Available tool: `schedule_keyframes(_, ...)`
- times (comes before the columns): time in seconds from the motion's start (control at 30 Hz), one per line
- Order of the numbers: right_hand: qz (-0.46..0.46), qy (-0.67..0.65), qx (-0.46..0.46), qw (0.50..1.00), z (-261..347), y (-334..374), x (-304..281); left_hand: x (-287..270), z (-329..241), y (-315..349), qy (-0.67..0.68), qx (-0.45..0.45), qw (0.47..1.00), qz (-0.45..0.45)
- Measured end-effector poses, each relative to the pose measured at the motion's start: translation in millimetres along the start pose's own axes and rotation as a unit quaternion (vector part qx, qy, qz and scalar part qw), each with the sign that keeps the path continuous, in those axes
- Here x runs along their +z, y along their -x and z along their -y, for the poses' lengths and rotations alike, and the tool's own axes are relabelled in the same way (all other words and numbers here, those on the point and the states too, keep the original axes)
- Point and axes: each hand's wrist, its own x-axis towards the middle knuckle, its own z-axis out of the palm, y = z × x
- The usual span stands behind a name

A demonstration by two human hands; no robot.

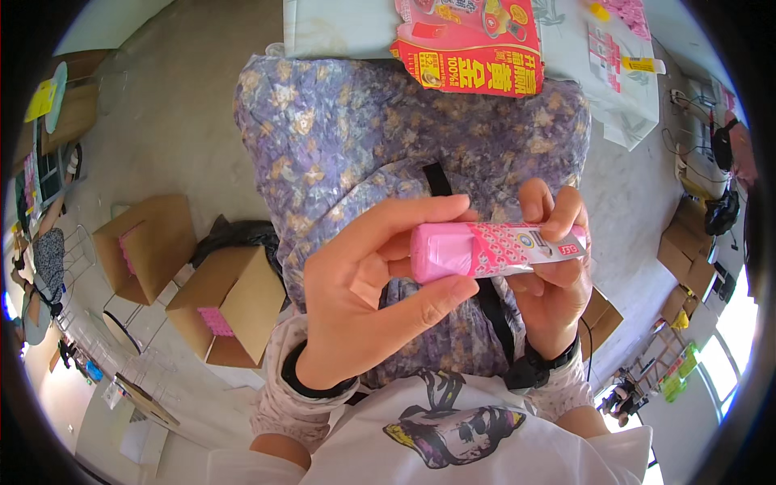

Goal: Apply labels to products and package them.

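Observation:
Held level in front of my chest is a pink oblong piece (444,252) with a printed pink, white and silver wrapper around its right part. Its left end is plain pink and glossy. My left hand (364,279) spans that end, thumb along the lower edge and fingers at the upper and far side. At the wrapped end, my right hand (556,275) pinches the piece between bent fingers on top and the thumb side below. What the piece is exactly, I cannot tell. Under both hands, purple floral cloth (339,145) covers my lap, with a black strap (437,179) across it.
Ahead stands a pale-covered table (347,28) with a red and yellow printed package (477,61) at its edge. A yellow tube (643,65) and a pink-and-white printed sheet (605,56) lie farther right. Open cardboard boxes (246,311) with pink contents sit at my left.

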Motion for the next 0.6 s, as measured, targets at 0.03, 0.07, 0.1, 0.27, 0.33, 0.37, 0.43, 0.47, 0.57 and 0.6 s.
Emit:
schedule_keyframes(0.03,-0.001,0.001,-0.002,1.0,2,1,1,-1,0,0,0.001,0.001,1.0,0.002)
schedule_keyframes(0.07,-0.001,-0.012,0.008,1.0,3,1,1,-3,0,0,0.005,0.014,1.0,0.013)
schedule_keyframes(0.1,-0.002,-0.026,0.017,1.0,4,1,2,-4,0,0,0.008,0.027,0.999,0.024)
schedule_keyframes(0.27,-0.058,-0.073,0.085,0.992,9,1,3,-13,5,-4,-0.07,0.061,0.995,0.028)
schedule_keyframes(0.33,-0.057,-0.109,0.141,0.982,10,0,-1,-14,3,-6,-0.117,0.071,0.989,0.052)
schedule_keyframes(0.37,-0.063,-0.111,0.149,0.981,11,-1,-1,-10,-1,-7,-0.118,0.072,0.99,0.031)
schedule_keyframes(0.43,-0.067,-0.097,0.146,0.982,11,-1,0,-8,-3,-9,-0.118,0.073,0.99,0.012)
schedule_keyframes(0.47,-0.071,-0.08,0.144,0.984,11,-1,0,-8,-3,-10,-0.175,0.109,0.978,0.013)
schedule_keyframes(0.57,-0.073,-0.088,0.15,0.982,13,1,-3,-18,-6,-16,-0.303,0.189,0.933,0.049)
schedule_keyframes(0.6,-0.075,-0.089,0.149,0.982,14,1,-4,-21,-7,-19,-0.372,0.233,0.895,0.081)
